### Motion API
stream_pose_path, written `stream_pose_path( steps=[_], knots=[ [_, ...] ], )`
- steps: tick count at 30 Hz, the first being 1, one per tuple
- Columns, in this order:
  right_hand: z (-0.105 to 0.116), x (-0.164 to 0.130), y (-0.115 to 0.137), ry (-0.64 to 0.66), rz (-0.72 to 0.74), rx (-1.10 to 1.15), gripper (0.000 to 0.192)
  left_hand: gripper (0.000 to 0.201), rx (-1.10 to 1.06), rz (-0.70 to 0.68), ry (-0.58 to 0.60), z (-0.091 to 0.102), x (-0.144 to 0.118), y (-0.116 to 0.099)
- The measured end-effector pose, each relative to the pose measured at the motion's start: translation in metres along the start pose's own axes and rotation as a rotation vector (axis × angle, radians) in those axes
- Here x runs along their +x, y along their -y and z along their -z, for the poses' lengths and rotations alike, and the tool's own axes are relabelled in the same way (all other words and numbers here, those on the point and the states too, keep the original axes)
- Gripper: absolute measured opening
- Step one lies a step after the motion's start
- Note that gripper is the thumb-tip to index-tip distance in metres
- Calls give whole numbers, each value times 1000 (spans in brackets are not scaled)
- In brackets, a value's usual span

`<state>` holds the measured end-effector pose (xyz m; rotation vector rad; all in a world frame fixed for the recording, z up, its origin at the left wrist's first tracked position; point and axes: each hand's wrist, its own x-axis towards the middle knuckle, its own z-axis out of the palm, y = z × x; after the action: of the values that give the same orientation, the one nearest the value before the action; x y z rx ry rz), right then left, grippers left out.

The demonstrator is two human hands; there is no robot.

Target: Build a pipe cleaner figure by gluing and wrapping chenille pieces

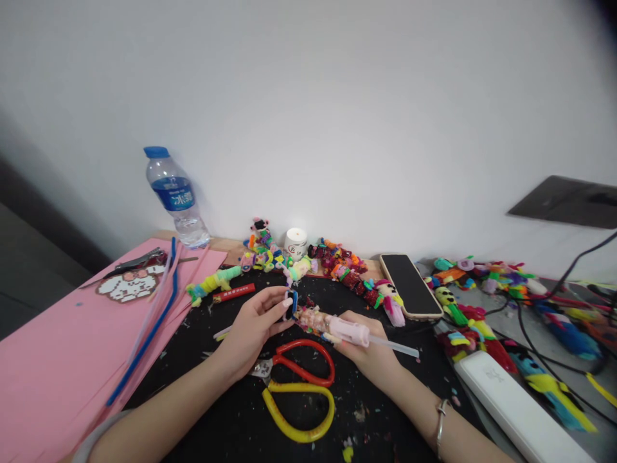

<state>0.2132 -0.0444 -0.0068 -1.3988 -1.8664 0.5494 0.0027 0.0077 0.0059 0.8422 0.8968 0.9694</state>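
A blue loop (291, 304) is pinched in the left hand (250, 331) grip; a glue gun (337, 328), mid-worktop (231, 411), is gripped by the right hand (369, 350). Scissors (299, 386) lie just near of both hands.

Single head view: your camera sits above your forearms, facing forward and down, close over the surface (231, 411), with the white wall (337, 116) filling the upper frame.
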Motion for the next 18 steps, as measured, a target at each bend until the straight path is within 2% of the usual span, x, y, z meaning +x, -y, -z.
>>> stream_pose_path(
  steps=[5, 10, 18],
  knots=[
    [1, 1, -1, 9, -4, -15, 15, 28, -9, -13, -29, 0, 0, 0],
    [1, 2, -1, 1, -35, 17, 9, 26, -23, -14, -2, 1, 0, 2],
    [0, 2, 1, -58, -44, 28, 16, 25, -15, 21, 36, 1, 1, 4]
  ],
)
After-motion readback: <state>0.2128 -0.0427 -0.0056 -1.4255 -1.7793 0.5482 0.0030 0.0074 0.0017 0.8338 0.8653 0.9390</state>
